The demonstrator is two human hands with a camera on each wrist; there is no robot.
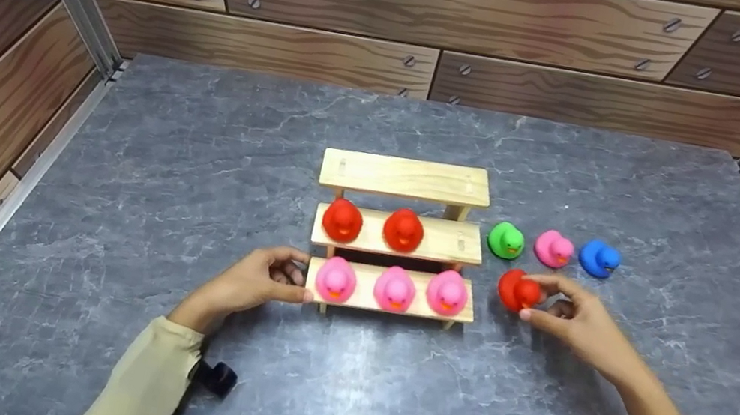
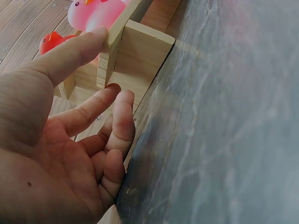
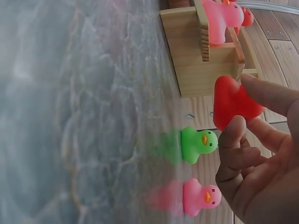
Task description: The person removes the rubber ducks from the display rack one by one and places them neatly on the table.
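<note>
A three-step wooden stand (image 1: 406, 177) stands mid-table. Its lowest step carries three pink rubber ducks (image 1: 394, 289), and two red rubber ducks (image 1: 342, 221) sit on the left and middle of the step above. My left hand (image 1: 254, 282) holds the left end of the lowest step; in the left wrist view its thumb (image 2: 74, 55) lies on the upper side and the index fingertip touches the edge from below. To the right of the stand, my right hand (image 1: 575, 316) pinches another red rubber duck (image 3: 233, 102) between thumb and fingers, apart from the stand.
Behind the right hand, a green duck (image 1: 506, 240), a pink duck (image 1: 553, 249) and a blue duck (image 1: 599, 258) stand in a row on the grey marbled table (image 1: 215, 135). Wood-patterned panels (image 1: 450, 12) close off the back and both sides.
</note>
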